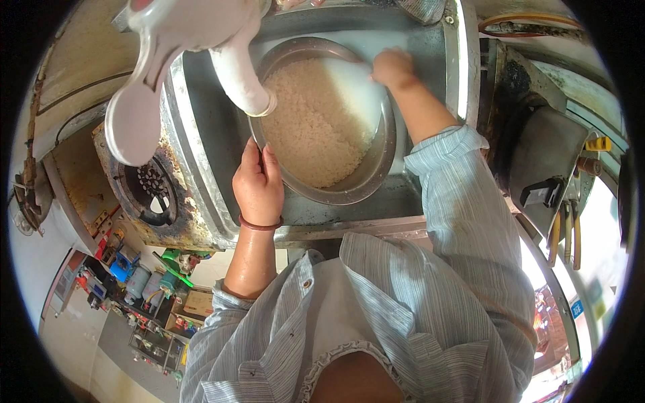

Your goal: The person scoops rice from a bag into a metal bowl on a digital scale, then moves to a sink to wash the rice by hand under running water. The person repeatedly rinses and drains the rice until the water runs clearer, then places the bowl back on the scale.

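A round metal basin (370, 189) holds soaked white rice (317, 136) inside a metal sink (322, 214). It tilts toward the far right, where cloudy water (358, 85) covers the rice and meets the rim. My left hand (259, 184), with a reddish bracelet at the wrist, grips the near-left rim, thumb toward the inside. At the far-right rim, my right hand (394, 68) is curled over the edge with its thumb toward the water; its other fingers are partly hidden. Milky water (347, 40) also lies in the sink beyond the basin.
A white faucet (242, 75) overhangs the basin's left side, close to the camera. Left of the sink sits a stained gas burner (148, 191). On the right are a metal cleaver-like blade (544, 156) and several wooden-handled utensils (567, 231). Dark cloth (423, 10) lies at the sink's far edge.
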Tool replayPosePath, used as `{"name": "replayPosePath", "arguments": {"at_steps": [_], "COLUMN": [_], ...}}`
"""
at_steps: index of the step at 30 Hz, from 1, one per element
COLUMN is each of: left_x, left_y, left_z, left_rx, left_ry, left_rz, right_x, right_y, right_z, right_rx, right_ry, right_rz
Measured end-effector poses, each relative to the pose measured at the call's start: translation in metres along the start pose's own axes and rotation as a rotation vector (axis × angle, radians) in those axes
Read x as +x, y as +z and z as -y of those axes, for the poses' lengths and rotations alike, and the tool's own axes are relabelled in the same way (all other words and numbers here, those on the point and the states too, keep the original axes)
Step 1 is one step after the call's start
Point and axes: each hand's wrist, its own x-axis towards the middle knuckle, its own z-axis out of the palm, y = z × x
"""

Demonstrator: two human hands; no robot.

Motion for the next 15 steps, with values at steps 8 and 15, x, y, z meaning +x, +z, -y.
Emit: {"name": "replayPosePath", "arguments": {"at_steps": [8,15], "left_x": [0.001,-0.001], "left_y": [0.001,0.006], "left_z": [-0.002,-0.001], "left_rx": [0.016,-0.212], "left_ry": [0.000,-0.239], "left_rz": [-0.007,0.010], "right_x": [0.001,0.009], "right_y": [-0.007,-0.004], "right_z": [0.002,0.000], "right_rx": [0.090,0.202], "right_ry": [0.053,0.088], "right_rz": [0.129,0.225]}}
